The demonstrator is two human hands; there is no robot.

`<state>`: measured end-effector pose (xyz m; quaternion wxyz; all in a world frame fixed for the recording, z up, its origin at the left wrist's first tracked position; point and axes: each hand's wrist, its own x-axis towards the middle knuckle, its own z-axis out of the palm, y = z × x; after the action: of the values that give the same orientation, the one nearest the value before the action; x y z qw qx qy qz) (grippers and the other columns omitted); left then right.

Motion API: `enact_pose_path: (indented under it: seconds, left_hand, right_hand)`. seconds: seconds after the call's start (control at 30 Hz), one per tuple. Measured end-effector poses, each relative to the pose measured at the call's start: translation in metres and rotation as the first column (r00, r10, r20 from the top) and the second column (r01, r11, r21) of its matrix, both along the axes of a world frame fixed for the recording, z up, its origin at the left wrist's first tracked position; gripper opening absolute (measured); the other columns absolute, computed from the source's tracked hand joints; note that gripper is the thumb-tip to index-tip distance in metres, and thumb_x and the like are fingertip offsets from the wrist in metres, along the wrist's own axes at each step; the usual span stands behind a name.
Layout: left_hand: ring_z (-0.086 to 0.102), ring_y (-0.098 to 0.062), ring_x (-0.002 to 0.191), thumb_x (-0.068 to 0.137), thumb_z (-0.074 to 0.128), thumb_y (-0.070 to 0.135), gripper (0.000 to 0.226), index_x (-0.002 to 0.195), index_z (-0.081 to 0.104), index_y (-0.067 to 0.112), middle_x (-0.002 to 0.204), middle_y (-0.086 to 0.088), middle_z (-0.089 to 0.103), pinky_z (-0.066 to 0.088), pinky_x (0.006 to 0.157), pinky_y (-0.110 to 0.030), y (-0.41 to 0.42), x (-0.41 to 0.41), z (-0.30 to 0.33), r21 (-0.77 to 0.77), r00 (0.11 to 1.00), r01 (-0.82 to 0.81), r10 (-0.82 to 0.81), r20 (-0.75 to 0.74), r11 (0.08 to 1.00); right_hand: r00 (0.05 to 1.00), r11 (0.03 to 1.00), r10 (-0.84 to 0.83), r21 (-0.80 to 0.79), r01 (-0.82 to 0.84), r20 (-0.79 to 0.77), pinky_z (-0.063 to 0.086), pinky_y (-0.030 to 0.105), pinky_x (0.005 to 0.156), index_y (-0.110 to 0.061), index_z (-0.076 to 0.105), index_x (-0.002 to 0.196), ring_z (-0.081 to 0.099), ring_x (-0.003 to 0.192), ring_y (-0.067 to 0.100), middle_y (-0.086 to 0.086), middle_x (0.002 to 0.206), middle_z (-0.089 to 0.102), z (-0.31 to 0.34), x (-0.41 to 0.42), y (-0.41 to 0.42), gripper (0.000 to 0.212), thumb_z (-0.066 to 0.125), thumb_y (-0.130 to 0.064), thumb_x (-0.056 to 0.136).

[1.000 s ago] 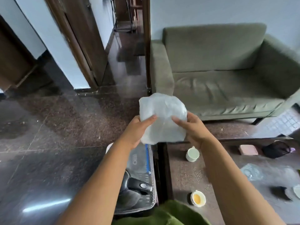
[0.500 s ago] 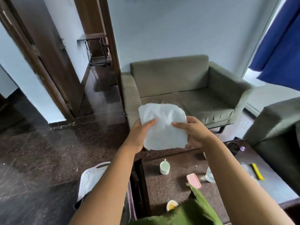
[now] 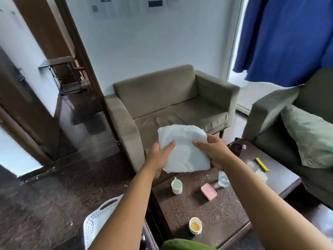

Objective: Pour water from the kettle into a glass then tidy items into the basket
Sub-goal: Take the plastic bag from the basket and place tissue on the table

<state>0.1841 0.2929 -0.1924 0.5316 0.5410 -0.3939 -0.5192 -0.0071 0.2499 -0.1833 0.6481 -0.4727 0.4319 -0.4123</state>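
Note:
A crumpled white paper sheet (image 3: 183, 150) is held up in front of me above the dark coffee table (image 3: 207, 208). My left hand (image 3: 160, 157) grips its left edge with the thumb on the front. My right hand (image 3: 214, 152) grips its right edge the same way. A clear glass (image 3: 224, 179) stands on the table under my right forearm. The white perforated basket (image 3: 97, 221) sits on the floor at the lower left, mostly hidden by my left arm. The kettle is hidden.
On the table stand a pale green mug (image 3: 176, 185), a pink box (image 3: 208, 191), a small cup of yellow liquid (image 3: 195, 225), a yellow item (image 3: 262, 164) and a dark bowl (image 3: 236, 147). An olive sofa (image 3: 171, 109) is beyond, an armchair with cushion (image 3: 306, 134) at right.
The view has swung up and to the right, bringing more table and the armchair into sight and the kettle out of it. Both hands keep holding the paper.

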Motion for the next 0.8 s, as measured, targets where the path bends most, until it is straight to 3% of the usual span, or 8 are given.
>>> enact_pose_path:
  seconds: [0.1, 0.2, 0.37, 0.43, 0.53, 0.63, 0.7, 0.8]
  left_hand:
    - [0.07, -0.025, 0.095, 0.09, 0.062, 0.045, 0.031, 0.099, 0.068, 0.016, 0.104, -0.009, 0.073, 0.057, 0.086, -0.045, -0.007, -0.021, -0.005, 0.029, 0.999, -0.026, 0.025, 0.044, 0.999]
    - [0.068, -0.024, 0.093, 0.094, 0.054, 0.046, 0.031, 0.101, 0.065, 0.018, 0.102, -0.007, 0.072, 0.056, 0.084, -0.043, -0.014, -0.05, -0.004, 0.077, 0.998, 0.008, -0.003, -0.064, 0.997]
    - [0.068, -0.033, 0.098, 0.088, 0.062, 0.047, 0.04, 0.107, 0.062, 0.012, 0.109, -0.015, 0.069, 0.056, 0.085, -0.051, -0.041, -0.106, -0.016, 0.1, 0.996, -0.002, 0.011, -0.084, 0.995]
    - [0.066, -0.036, 0.1, 0.09, 0.062, 0.036, 0.031, 0.107, 0.061, 0.01, 0.109, -0.017, 0.068, 0.056, 0.084, -0.051, -0.052, -0.134, -0.021, 0.054, 1.0, -0.006, 0.005, 0.006, 0.999]
    - [0.06, -0.027, 0.106, 0.093, 0.059, 0.021, 0.034, 0.126, 0.049, 0.019, 0.122, -0.005, 0.06, 0.052, 0.093, -0.047, -0.07, -0.181, -0.032, -0.005, 0.989, 0.027, -0.026, 0.144, 1.0]
    - [0.05, -0.02, 0.116, 0.094, 0.056, 0.012, 0.058, 0.143, 0.032, 0.03, 0.131, 0.004, 0.043, 0.044, 0.102, -0.042, -0.091, -0.23, -0.049, -0.012, 0.977, 0.084, -0.08, 0.196, 0.996]
    - [0.057, -0.021, 0.106, 0.094, 0.052, 0.004, 0.043, 0.127, 0.049, 0.032, 0.129, -0.003, 0.054, 0.051, 0.092, -0.038, -0.104, -0.264, -0.063, -0.014, 0.978, 0.131, -0.127, 0.165, 0.991]
    - [0.064, -0.021, 0.094, 0.093, 0.056, 0.002, 0.025, 0.102, 0.065, 0.023, 0.116, -0.008, 0.065, 0.055, 0.079, -0.033, -0.119, -0.31, -0.077, 0.085, 0.969, 0.226, -0.232, 0.079, 0.97]
  right_hand:
    - [0.993, 0.993, -0.112, -0.043, 0.111, -0.034, 0.06, 0.037, 0.066, -0.003, 0.065, 0.108, 0.07, 0.076, 0.023, 0.014, 0.097, 0.072, -0.007, -0.013, 0.009, 0.022, 0.062, -0.02, 0.093]
    - [0.964, 0.966, -0.259, -0.032, 0.257, -0.058, 0.059, 0.042, 0.074, -0.013, 0.07, 0.102, 0.071, 0.086, 0.024, 0.009, 0.098, 0.074, -0.015, -0.034, 0.009, 0.035, 0.055, -0.044, 0.095]
    - [0.856, 0.863, -0.494, -0.207, 0.46, -0.156, 0.053, 0.039, 0.069, -0.02, 0.068, 0.086, 0.061, 0.074, 0.02, 0.007, 0.082, 0.068, -0.025, -0.083, 0.003, 0.028, 0.055, -0.043, 0.093]
    - [0.779, 0.804, -0.585, -0.287, 0.521, -0.226, 0.045, 0.032, 0.065, -0.026, 0.06, 0.097, 0.058, 0.075, 0.016, -0.002, 0.084, 0.063, -0.028, -0.108, 0.0, 0.009, 0.054, -0.033, 0.096]
    - [0.691, 0.795, -0.604, -0.368, 0.483, -0.397, 0.043, 0.032, 0.072, -0.028, 0.046, 0.123, 0.06, 0.085, 0.022, 0.001, 0.097, 0.064, -0.039, -0.153, -0.008, 0.028, 0.054, -0.027, 0.097]
    - [0.741, 0.857, -0.51, -0.328, 0.397, -0.437, 0.045, 0.026, 0.06, -0.028, 0.058, 0.111, 0.059, 0.074, 0.015, 0.002, 0.096, 0.066, -0.049, -0.203, -0.021, 0.018, 0.06, -0.029, 0.093]
    - [0.831, 0.908, -0.419, -0.185, 0.377, -0.365, 0.046, 0.017, 0.054, -0.023, 0.07, 0.1, 0.061, 0.068, 0.009, 0.003, 0.099, 0.069, -0.056, -0.241, -0.032, 0.014, 0.071, -0.027, 0.087]
    - [0.903, 0.94, -0.325, 0.005, 0.34, -0.281, 0.056, 0.025, 0.063, -0.017, 0.073, 0.102, 0.07, 0.081, 0.019, 0.007, 0.107, 0.071, -0.07, -0.301, -0.047, 0.023, 0.078, -0.014, 0.08]
